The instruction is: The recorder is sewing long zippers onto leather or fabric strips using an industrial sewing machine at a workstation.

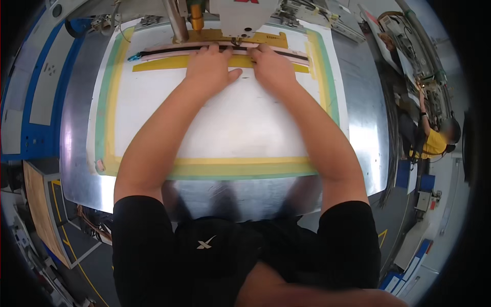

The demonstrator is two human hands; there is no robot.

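Observation:
A long black zipper [169,50] with pink edging lies crosswise at the far side of the white sheet [220,128]. A blue-green piece [134,57] sticks out at its left end. My left hand [208,67] rests palm down on it, fingers pointing away and thumb apart. To the right, my right hand [274,67] lies with its fingertips on the same strip, close to the machine's needle area. Both hands press from above rather than grip. A yellow strip [161,63] runs beneath, along the zipper's near edge; the middle of the zipper is partly hidden by my fingers.
A white sewing machine head [239,19] stands just beyond my hands, beside a metal post [175,23]. Green and yellow tape [240,168] borders the sheet on a shiny metal table [365,148]. Another person in yellow [434,143] works at the far right.

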